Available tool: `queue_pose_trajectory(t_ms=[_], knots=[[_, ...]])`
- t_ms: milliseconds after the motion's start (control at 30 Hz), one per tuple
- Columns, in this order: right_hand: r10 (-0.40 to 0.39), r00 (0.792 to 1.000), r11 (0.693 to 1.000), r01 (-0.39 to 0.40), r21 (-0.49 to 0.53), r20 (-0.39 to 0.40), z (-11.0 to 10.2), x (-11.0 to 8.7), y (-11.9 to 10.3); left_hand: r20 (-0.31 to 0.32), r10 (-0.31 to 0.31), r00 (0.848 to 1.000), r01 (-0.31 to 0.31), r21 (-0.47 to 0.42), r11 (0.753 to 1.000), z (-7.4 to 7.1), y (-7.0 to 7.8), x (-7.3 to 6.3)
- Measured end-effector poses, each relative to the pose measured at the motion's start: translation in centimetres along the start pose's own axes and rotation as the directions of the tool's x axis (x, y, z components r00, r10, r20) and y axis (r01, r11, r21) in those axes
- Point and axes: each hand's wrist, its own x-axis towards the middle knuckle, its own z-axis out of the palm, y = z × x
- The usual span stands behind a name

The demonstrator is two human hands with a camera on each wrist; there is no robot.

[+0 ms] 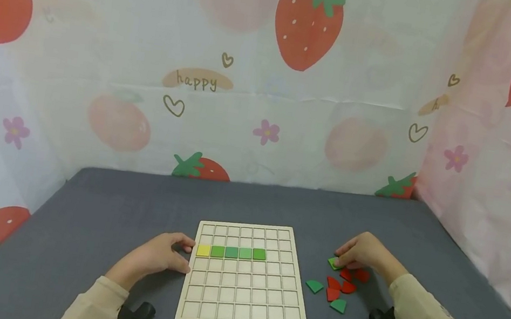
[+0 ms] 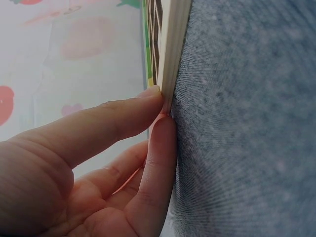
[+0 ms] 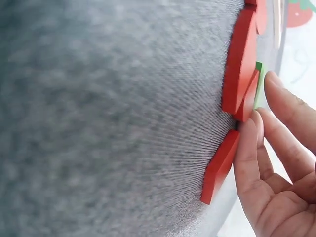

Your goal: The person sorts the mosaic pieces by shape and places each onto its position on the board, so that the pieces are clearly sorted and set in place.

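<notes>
A pale wooden grid board lies on the table, with a row of square tiles, a yellow tile and several green tiles, in one of its rows. My left hand rests at the board's left edge, thumb and fingertip touching its side, as the left wrist view also shows. To the board's right, my right hand pinches a green tile between thumb and fingers. Seen from the right wrist, that green tile shows partly behind red pieces, and the fingertips are right at it.
Several loose red pieces lie below the right hand. Two green rounded pieces, one green piece near the board and another green piece in front, lie beside them. Strawberry-print cloth hangs behind the dark table.
</notes>
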Motion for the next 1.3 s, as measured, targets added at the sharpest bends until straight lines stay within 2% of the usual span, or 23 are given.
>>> queue_pose_trajectory(t_ms=[267, 567, 867, 1300], knots=[[-0.027, 0.999, 0.999, 0.026, -0.040, -0.025, 0.5, -0.1, 0.0, 0.010, 0.012, 1.000, -0.012, 0.001, 1.000, -0.1, -0.1, 0.0], [0.025, 0.998, 1.000, -0.025, 0.000, -0.066, 0.6, 0.1, -0.1, 0.017, 0.012, 1.000, -0.011, -0.011, 1.000, -0.1, -0.2, -0.1], [0.024, 0.999, 0.996, -0.020, 0.086, -0.048, 0.5, 0.5, -1.0, 0.000, 0.003, 1.000, -0.003, -0.010, 1.000, -0.1, -0.2, 0.1], [0.009, 1.000, 0.994, -0.006, 0.112, -0.020, 2.0, 1.5, -3.2, -0.011, 0.001, 1.000, -0.001, -0.004, 1.000, -0.1, 0.0, -0.1]])
